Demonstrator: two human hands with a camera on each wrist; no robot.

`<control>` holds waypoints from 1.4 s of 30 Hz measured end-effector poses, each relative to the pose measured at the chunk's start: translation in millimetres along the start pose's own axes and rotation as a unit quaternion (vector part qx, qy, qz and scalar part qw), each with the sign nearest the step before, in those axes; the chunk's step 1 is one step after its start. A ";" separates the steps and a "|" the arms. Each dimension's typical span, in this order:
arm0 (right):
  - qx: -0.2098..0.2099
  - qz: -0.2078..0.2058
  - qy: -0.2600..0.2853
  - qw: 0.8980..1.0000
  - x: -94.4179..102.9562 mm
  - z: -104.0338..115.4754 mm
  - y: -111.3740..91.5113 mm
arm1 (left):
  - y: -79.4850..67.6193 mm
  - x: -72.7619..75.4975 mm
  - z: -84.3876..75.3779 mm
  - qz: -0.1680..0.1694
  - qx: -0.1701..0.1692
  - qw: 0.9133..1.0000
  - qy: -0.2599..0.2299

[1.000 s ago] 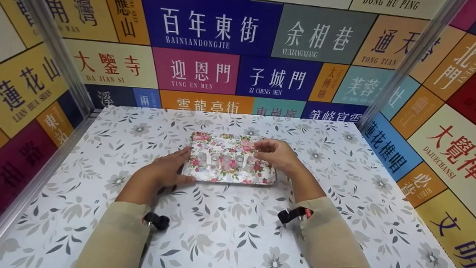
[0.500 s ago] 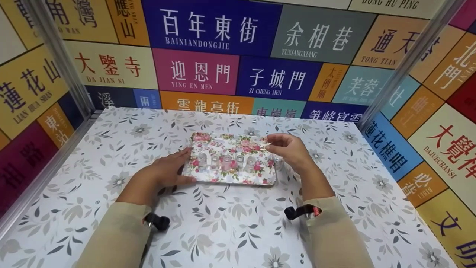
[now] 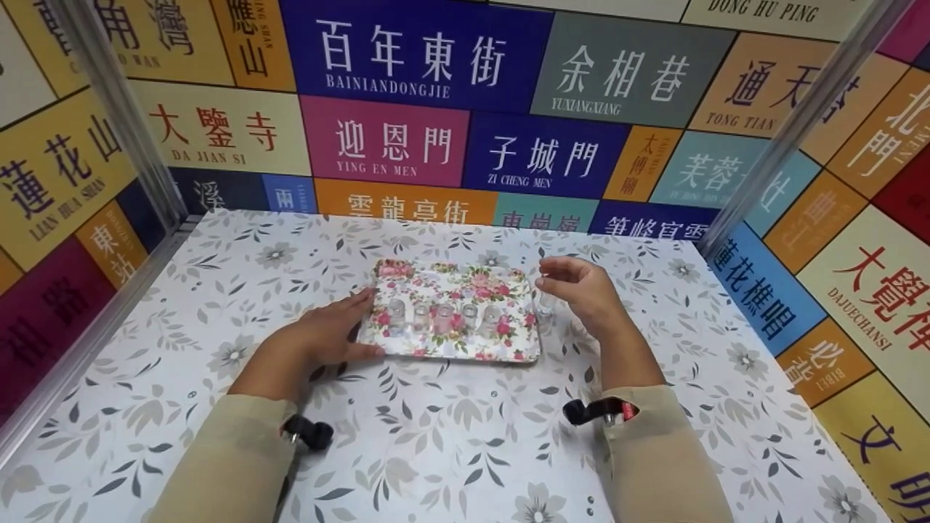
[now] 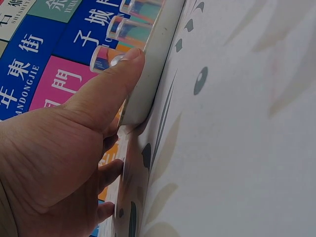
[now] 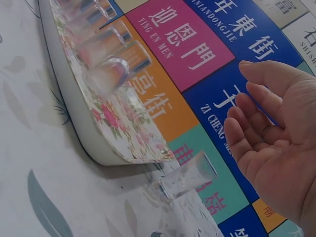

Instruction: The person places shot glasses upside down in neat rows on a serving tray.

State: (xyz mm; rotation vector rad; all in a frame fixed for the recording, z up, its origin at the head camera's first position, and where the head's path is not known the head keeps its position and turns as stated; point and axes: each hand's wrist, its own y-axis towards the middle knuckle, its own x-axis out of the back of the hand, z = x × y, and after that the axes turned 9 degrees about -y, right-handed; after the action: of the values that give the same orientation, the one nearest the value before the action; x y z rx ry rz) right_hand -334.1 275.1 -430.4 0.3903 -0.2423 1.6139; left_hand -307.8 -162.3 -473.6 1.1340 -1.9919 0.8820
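Observation:
A tray (image 3: 436,280) with a pink rose pattern lies on the table, bearing a row of several small clear glasses (image 3: 445,314). My left hand (image 3: 320,330) rests against its left end. In the left wrist view the thumb (image 4: 116,81) lies straight along the tray's rim, and the other fingers are partly hidden behind the hand. Just off the tray's right end, one clear glass (image 5: 187,175) stands upright on the table. My right hand (image 3: 585,294) hovers beside that glass, its fingers loosely bent, with nothing in them; the right wrist view shows a gap between them.
The table (image 3: 436,436) has a white cloth with grey leaves and flowers. Colourful panels with lettering (image 3: 392,138) rise behind it and at both sides. Metal posts (image 3: 785,131) stand at the back corners. A small black camera (image 3: 596,412) sits at the right wrist.
My right hand has moved right, from over the tray's right part to beyond its right end. A glass now shows on the table there. The left hand has stayed at the tray.

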 end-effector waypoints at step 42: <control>-0.106 -0.003 -0.030 0.994 12.9 -49.4 6.9 | 0.8 -0.2 -0.2 0.006 0.015 1.000 -0.003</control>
State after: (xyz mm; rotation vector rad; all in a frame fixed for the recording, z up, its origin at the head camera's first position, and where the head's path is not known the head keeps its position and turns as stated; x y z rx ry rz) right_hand -346.7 305.4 -470.2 0.2774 -0.4536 1.5535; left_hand -308.4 -161.7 -473.7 1.1439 -1.9979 0.9177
